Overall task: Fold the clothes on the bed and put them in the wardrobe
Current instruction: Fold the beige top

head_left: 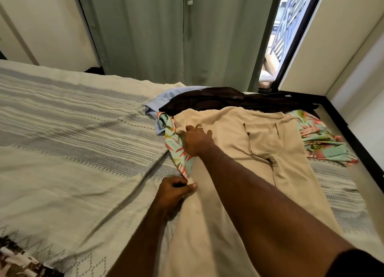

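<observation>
The left grip (176, 190) is curled tight, thumb and fingers pinching the edge of the beige trousers (249, 143). The right grip (197, 140), a ring on one finger, grasps the same edge higher up, near the waist. The trousers lie spread on the bed (72, 131) over a floral shirt (320, 139), near dark (218, 100) and blue (166, 102) garments. No writing readable.

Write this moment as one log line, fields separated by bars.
left hand pinches beige trousers edge | right hand grips waist | floral garment beneath
</observation>
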### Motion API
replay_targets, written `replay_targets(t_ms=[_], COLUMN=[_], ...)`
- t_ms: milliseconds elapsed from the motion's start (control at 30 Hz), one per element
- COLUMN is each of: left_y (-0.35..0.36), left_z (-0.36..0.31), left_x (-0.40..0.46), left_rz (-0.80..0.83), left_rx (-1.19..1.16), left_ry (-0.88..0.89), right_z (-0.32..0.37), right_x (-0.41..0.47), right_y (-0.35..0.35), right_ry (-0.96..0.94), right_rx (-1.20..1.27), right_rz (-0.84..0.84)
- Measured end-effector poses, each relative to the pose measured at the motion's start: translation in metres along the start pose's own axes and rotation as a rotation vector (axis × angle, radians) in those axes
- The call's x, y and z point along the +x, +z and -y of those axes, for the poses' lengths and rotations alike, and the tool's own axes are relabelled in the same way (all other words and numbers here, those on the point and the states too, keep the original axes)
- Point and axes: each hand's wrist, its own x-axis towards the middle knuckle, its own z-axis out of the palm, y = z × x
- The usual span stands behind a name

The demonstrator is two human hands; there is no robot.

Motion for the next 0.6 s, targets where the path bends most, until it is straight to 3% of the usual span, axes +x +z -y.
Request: replay_targets(t_ms=[100, 200, 267, 400, 500, 600], left_y=[0.000, 0.005, 0.009, 0.017, 0.033, 0.063], left_z=[-0.001, -0.006, -0.012, -0.018, -0.026, -0.036], left_x=[-0.003, -0.009, -0.015, -0.017, -0.022, -0.032], left_rz=[0.015, 0.027, 0.038, 0.034, -0.191, -0.229], left_rx=[-0.001, 0.012, 0.087, 0.487, 0.709, 0.833], left_ry=[-0.011, -0.024, -0.028, 0.099, 0.249, 0.385], right_z=[-0.002, -0.006, -0.011, -0.026, -0.062, -0.109], right_x=[0.004, -0.001, -0.006, -0.022, -0.033, -0.046], right_y=[0.004, 0.006, 0.006, 0.003, -0.007, -0.020], right_ry=[0.096, 0.186, 0.209, 0.171, 0.150, 0.321], right_rx=[0.228, 0.603, 0.706, 0.710, 0.831, 0.996], right_rz=[-0.129, -0.429, -0.564, -0.571, -0.631, -0.629])
